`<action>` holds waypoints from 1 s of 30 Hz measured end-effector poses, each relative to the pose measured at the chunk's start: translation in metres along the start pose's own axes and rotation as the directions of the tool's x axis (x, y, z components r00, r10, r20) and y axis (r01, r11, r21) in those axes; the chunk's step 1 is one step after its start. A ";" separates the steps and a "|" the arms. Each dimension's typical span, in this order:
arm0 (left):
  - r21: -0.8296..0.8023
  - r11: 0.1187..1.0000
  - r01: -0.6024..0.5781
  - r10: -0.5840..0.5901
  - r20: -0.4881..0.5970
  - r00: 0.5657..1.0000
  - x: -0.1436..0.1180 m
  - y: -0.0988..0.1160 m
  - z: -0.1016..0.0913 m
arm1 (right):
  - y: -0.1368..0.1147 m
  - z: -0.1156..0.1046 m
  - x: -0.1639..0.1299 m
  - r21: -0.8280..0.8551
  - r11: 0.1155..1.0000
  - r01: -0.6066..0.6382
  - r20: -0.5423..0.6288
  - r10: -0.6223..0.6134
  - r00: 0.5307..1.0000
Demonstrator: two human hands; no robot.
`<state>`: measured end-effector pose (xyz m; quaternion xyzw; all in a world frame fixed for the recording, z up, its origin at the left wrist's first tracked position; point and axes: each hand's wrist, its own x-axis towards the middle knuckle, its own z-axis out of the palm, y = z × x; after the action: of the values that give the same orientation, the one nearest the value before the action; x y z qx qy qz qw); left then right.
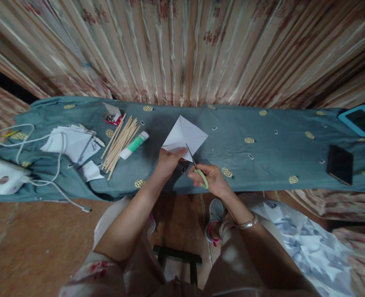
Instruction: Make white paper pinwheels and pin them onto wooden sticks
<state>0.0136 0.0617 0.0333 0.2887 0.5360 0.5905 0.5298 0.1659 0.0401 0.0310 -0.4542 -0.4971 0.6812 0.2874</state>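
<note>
Holding light-green-handled metal scissors (203,176) at a white, square, creased paper sheet (185,132).
Right hand (212,177) grips the handles; blades run forward-left across the sheet's near corner. Left hand (169,161), left of the blades, pinches the near-left edge; the sheet extends forward.

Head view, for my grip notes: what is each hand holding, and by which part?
The left hand holds the white paper by its near edge; the right hand holds the scissors by their pale green handles.
</note>
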 end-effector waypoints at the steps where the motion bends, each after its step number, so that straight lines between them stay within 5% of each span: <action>1: 0.000 1.000 0.003 -0.003 0.001 1.000 0.000 0.001 0.000 | 0.000 0.000 0.000 0.002 1.000 -0.003 -0.002 0.003 1.000; 7: -0.076 0.997 -0.012 0.012 -0.004 1.000 0.005 0.003 -0.002 | 0.004 -0.005 -0.002 -0.075 0.995 -0.058 0.005 0.059 0.998; 11: -0.105 0.994 -0.044 0.041 -0.029 0.999 0.011 0.003 -0.006 | 0.007 -0.031 -0.009 -0.290 0.956 -0.048 -0.062 0.031 0.998; 15: -0.073 0.997 -0.036 0.034 -0.025 0.999 0.014 0.001 -0.009 | 0.002 -0.070 -0.019 -0.652 0.758 -0.018 -0.235 -0.180 0.955; 20: 0.027 1.000 -0.013 0.012 0.023 1.000 0.011 -0.008 -0.004 | 0.002 -0.104 -0.026 -0.815 0.534 -0.225 -0.444 -0.325 0.835; 30: 0.342 0.940 0.014 -0.102 0.240 0.965 0.003 -0.024 0.010 | 0.012 -0.120 -0.015 -0.936 0.258 -0.239 -0.344 -0.531 0.774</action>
<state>0.0292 0.0648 0.0128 0.4322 0.5651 0.4321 0.5542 0.2814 0.0730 0.0136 -0.6703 -0.7236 0.0210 0.1634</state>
